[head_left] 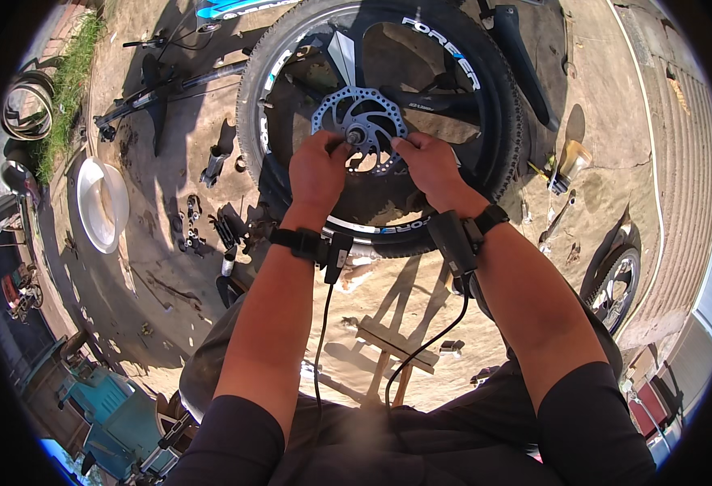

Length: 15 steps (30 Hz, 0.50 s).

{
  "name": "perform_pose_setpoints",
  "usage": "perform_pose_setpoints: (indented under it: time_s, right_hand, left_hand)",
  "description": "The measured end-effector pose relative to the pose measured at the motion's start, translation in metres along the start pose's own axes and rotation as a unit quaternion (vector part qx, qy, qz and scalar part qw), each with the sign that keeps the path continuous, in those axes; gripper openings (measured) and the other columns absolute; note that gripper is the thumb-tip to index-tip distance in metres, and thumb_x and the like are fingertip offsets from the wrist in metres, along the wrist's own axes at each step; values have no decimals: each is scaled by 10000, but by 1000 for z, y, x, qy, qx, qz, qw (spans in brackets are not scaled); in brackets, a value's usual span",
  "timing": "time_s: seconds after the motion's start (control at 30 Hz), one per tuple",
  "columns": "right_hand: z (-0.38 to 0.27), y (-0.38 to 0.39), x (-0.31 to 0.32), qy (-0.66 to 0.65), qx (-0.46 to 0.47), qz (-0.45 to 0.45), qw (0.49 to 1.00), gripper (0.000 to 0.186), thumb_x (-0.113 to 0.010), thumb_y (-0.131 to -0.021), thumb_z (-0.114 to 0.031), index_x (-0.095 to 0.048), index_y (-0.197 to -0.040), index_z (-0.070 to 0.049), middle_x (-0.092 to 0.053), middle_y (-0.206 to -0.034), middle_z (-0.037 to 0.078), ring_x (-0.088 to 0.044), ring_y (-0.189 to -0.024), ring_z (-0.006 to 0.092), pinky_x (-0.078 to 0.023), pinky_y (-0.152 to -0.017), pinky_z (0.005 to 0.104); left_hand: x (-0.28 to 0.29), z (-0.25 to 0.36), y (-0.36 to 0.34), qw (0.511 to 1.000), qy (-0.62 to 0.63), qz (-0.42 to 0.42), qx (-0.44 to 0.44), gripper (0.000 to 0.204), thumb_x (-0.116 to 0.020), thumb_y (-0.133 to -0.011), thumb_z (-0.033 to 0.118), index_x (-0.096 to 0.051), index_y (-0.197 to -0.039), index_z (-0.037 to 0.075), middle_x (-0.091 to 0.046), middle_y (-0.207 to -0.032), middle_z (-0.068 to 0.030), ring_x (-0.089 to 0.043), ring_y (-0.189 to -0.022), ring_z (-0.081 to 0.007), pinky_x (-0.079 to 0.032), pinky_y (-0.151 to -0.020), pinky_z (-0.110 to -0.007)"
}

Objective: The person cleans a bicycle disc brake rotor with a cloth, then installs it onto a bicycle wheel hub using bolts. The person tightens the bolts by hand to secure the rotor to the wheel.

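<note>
A bicycle wheel with a knobby black tire and broad black spokes lies flat in front of me. At its centre a silver brake disc sits around the hub axle. My left hand is closed on the disc's lower left edge, its thumb and forefinger close to the axle. My right hand pinches the disc's right edge between thumb and forefinger. The disc's lower left part is hidden behind my left fingers. Whether the disc rests fully against the hub, I cannot tell.
Left of the wheel lie a fork and several small metal parts. A white basin stands farther left. On the right are a black frame part, a clear cup and another wheel. A small wooden stool is near me.
</note>
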State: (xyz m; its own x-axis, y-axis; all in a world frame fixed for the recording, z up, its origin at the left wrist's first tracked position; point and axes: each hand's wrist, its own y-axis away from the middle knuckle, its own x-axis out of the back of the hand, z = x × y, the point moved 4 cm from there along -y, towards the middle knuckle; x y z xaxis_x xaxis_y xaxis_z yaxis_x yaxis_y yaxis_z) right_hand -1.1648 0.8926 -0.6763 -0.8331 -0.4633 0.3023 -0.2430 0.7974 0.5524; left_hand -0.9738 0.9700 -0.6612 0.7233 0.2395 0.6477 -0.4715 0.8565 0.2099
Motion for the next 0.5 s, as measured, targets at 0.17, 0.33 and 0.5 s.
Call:
perform_pose_setpoints:
  time_s: [0.17,0.33,0.5]
  right_hand:
    - [0,0,1,12,6,2,1000,346,-696,-916,-307,-667,-830,27,-605,-641,149,-542,-573,248,-434,-591,407]
    - [-1,-1,1,17,6,-2,1000,350,-696,-916,-309,-663,-821,27,-601,-638,154,-542,-570,258,-433,-587,411]
    - [0,-1,2,16,10,-4,1000,354,-695,-914,-316,-666,-828,26,-607,-647,160,-554,-575,264,-435,-589,414]
  left_hand:
    - [2,4,1,997,-47,18,-61,193,-740,-877,154,-715,-1000,8,-706,-941,-170,-708,-829,-319,-547,-741,-388]
    - [1,4,1,996,-52,23,-69,181,-740,-874,151,-715,-987,12,-693,-944,-167,-696,-824,-326,-540,-737,-396]
    - [1,4,3,997,-42,29,-66,170,-734,-876,141,-715,-986,13,-692,-944,-161,-694,-828,-322,-540,-745,-392]
